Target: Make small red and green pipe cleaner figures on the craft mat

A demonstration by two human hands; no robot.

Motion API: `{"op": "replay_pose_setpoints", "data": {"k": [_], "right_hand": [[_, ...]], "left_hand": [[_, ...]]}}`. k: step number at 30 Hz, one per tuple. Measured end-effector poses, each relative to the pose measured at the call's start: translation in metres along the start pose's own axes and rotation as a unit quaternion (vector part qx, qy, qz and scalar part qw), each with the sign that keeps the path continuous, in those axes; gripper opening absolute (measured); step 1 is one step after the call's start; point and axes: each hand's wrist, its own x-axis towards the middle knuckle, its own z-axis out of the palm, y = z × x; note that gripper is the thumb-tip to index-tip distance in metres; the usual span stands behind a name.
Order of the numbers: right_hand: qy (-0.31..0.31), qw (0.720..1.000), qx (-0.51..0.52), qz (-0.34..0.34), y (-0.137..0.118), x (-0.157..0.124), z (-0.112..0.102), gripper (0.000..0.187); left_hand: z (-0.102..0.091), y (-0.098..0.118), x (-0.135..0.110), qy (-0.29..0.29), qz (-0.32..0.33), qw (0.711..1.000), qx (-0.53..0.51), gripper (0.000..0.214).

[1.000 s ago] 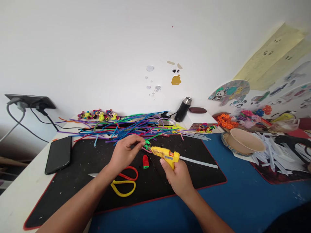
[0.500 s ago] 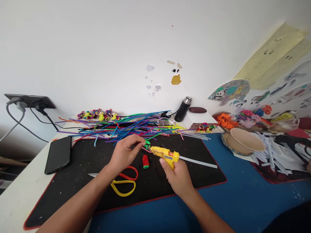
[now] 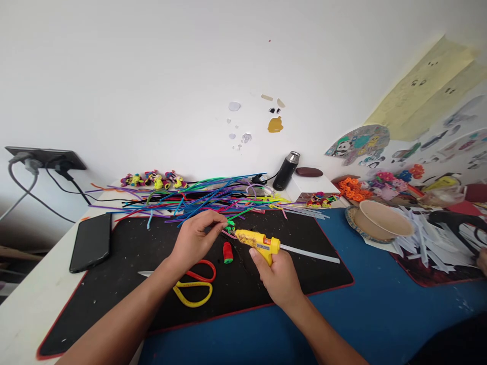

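Note:
Between the fingertips of my left hand (image 3: 200, 235) is a small green pipe-cleaner piece (image 3: 230, 226). My right hand (image 3: 279, 276) is wrapped round a yellow hot glue gun (image 3: 258, 241), its nozzle pointing left at the green piece, very close to it; whether they touch I cannot tell. A pale glue stick (image 3: 310, 253) sticks out of the gun's back. Below the nozzle, a red roll with a green end (image 3: 228, 252) stands on the black mat (image 3: 125, 304). Scissors (image 3: 194, 294) with one red and one yellow handle lie partly under my left forearm.
Many coloured pipe cleaners (image 3: 213, 195) lie along the mat's back edge. Behind them stands a black bottle (image 3: 286, 171). A phone (image 3: 91, 242) lies at left, a bowl (image 3: 386, 221) and paper strips (image 3: 420, 238) at right. Another person's hand (image 3: 482, 261) shows at the right edge.
Hardly anything differs. Both hands hold the same pose, with the glue gun's nozzle still at the green piece; the view has shifted very slightly.

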Motion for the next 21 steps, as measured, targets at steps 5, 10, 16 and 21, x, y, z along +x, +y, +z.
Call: {"op": "replay_pose_setpoints", "data": {"k": [5,10,16,21], "right_hand": [[0.003,1.0,-0.002,-0.003,0.0003,0.0009,-0.0003,0.051],[0.003,1.0,-0.007,-0.006,-0.0014,0.0021,-0.0009,0.05],[0.0,1.0,-0.011,-0.006,-0.0013,0.0013,-0.002,0.05],[-0.001,1.0,-0.014,-0.005,-0.0013,0.0016,-0.0027,0.05]], "left_hand": [[-0.0004,-0.0001,-0.0005,-0.003,0.006,1.0,-0.005,0.009],[-0.0006,-0.0007,-0.0004,-0.006,-0.004,1.0,-0.004,0.009],[-0.0005,-0.0003,0.0001,-0.002,-0.002,1.0,0.0,0.01],[0.0,-0.0005,-0.0001,-0.005,-0.005,1.0,-0.002,0.01]]}}
